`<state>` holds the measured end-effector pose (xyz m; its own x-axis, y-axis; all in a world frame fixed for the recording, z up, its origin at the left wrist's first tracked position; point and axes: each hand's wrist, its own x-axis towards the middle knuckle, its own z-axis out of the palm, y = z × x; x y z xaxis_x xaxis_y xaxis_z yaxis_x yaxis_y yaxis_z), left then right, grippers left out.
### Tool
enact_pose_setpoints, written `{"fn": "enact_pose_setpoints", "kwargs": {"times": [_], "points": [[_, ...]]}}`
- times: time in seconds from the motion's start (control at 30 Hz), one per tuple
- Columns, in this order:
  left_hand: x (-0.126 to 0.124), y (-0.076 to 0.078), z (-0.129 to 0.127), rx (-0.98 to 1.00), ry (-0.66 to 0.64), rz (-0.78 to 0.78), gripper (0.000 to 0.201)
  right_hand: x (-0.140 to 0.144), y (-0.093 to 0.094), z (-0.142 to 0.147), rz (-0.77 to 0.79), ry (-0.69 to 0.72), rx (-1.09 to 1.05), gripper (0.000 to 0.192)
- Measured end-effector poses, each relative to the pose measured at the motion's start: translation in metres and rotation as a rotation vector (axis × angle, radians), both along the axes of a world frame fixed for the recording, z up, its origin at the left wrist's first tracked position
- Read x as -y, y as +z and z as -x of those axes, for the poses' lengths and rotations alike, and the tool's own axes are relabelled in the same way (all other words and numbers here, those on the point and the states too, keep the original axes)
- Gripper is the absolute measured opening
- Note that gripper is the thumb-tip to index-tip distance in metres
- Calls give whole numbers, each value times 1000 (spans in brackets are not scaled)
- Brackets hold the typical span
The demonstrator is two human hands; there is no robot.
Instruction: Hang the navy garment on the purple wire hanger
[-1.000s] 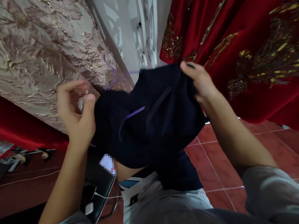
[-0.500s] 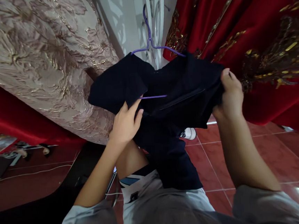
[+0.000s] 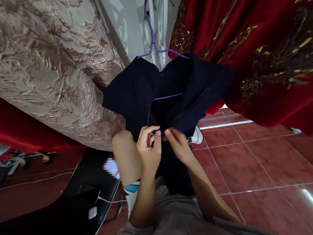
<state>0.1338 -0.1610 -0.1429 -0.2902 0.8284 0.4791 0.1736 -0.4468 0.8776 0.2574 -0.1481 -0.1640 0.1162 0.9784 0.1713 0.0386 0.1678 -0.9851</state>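
Note:
A dark navy short-sleeved shirt [image 3: 129, 87] hangs from a purple hanger [image 3: 152, 37], its front open at the neck. The hanger's lower bar shows across the opening. Its lower part drapes over my lap between my knees. My left hand [image 3: 150, 145] is at the front opening, thumb and index finger curled together in a pinch at the cloth edge. Close on the right, my right hand [image 3: 179, 144] pinches the facing edge, fingertips pressed together. Only a small gap parts the two hands. Whatever lies right between the fingertips is too dark and small to make out.
A pale pink, gold-textured gown [image 3: 45, 68] hangs on the left, and a red gown with gold sequins [image 3: 272, 67] on the right. A white metal rack [image 3: 159, 25] stands behind the hanger. A phone [image 3: 89, 193] on a cable and a white case [image 3: 93, 212] lie on a black table [image 3: 58, 221].
My right hand has let go of the right sleeve and come to the middle. My left hand has moved from the collar down to the front opening. The shirt's right side now hangs lower.

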Motion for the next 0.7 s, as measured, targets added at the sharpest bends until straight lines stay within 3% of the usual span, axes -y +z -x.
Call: {"fn": "enact_pose_setpoints", "kwargs": {"times": [0.07,0.17,0.27,0.37,0.5,0.63,0.7], "points": [[2,2,-5,44,-3,-14,5,-2,-3,9,122,249,-21,52],[4,5,-7,87,56,-46,1,-10,0,5,238,354,-26,55],[7,6,-8,126,6,-1,6,-12,0,-2,386,508,-17,56],[11,6,-13,120,-64,-13,13,-11,-3,-3,435,400,-91,54],[10,0,-18,135,-119,-30,24,-13,-6,-3,345,260,-91,47],[0,-20,-8,202,-81,-40,55,-14,-10,-7,243,211,-52,45],[-8,-35,0,215,-72,4,54,-13,-12,-7,253,205,-72,48]]}}
